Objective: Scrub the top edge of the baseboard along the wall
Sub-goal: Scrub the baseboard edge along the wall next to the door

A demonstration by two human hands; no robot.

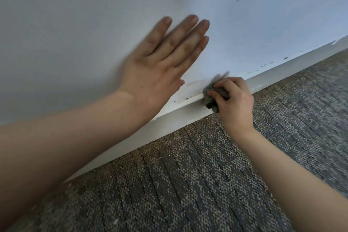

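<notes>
Baseboard [178, 118] runs along the foot of the wall [75, 24], above the carpet [188, 184]. The right hand [235, 103] grips a grey scrubbing pad [210, 98] on its top edge; the left hand [156, 73] rests flat, fingers straight, on the wall. Short, firm strokes toward the dark specks [263, 65] would suit.
</notes>
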